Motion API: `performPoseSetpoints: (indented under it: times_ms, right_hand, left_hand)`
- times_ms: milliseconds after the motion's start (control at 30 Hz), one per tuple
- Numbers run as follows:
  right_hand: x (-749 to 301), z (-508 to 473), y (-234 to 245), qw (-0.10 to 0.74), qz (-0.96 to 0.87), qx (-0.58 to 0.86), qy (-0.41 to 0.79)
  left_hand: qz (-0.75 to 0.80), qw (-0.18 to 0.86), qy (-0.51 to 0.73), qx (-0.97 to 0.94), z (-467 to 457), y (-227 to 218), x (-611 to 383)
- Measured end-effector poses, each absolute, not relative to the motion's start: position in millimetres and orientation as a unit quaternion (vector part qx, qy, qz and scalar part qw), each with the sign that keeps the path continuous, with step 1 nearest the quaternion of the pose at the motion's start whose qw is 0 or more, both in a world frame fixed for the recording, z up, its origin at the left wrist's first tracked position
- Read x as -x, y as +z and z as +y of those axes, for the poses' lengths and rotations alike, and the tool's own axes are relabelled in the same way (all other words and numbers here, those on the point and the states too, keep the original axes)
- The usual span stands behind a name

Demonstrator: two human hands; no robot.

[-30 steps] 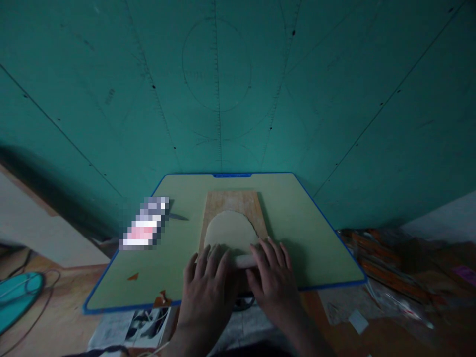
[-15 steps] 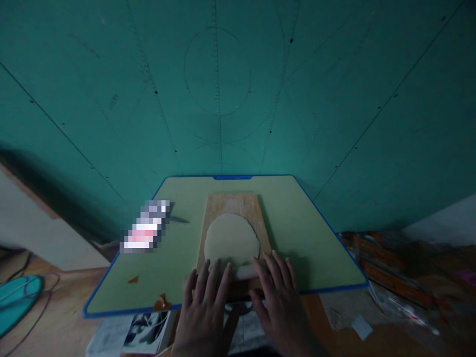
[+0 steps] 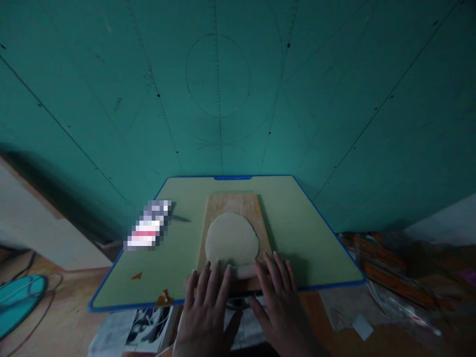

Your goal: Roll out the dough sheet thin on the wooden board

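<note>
A flat, rounded sheet of pale dough (image 3: 232, 239) lies on a wooden board (image 3: 234, 202) in the middle of the table. Across the dough's near edge is a pale rolling pin (image 3: 245, 270), its ends hidden under the hands. My left hand (image 3: 206, 302) rests on the pin's left part, palm down, fingers stretched forward and apart. On the right part, my right hand (image 3: 277, 297) lies the same way, thumb spread inward. Neither hand wraps round the pin.
The pale green table (image 3: 308, 233) has a blue rim and stands against a green wall (image 3: 334, 124). Left of the board are a knife blade (image 3: 181, 218), a pixelated item (image 3: 150, 225) and small brown scraps (image 3: 164, 297). Clutter (image 3: 394, 277) covers the floor at right.
The view has shifted very slightly. Both hands, the rolling pin and the dough stay in nearly the same places.
</note>
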State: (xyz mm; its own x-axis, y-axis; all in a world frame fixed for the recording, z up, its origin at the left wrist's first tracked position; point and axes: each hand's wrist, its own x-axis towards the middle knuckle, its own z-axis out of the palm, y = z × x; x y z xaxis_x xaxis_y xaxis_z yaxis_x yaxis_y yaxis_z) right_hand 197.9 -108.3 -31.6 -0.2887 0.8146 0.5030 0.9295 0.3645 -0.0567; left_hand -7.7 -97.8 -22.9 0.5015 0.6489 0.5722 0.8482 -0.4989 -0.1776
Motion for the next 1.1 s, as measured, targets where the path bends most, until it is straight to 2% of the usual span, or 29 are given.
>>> performPoseSetpoints:
  times_ms: [500,733,1100]
  right_hand:
    - [-185,-65,-14,0.237,-0.771,0.585,-0.086]
    - [-188,-52,10,0.199,-0.786,0.586,-0.006]
    - [-189,-20,23,0.181,-0.810,0.558,-0.003]
  left_hand:
    - [-0.476,0.165,-0.210,0.838,-64,-9,5]
    - [-0.505,0.122,-0.201,0.830,-46,-3,1]
    - [-0.522,0.096,-0.164,0.831,-14,3,1]
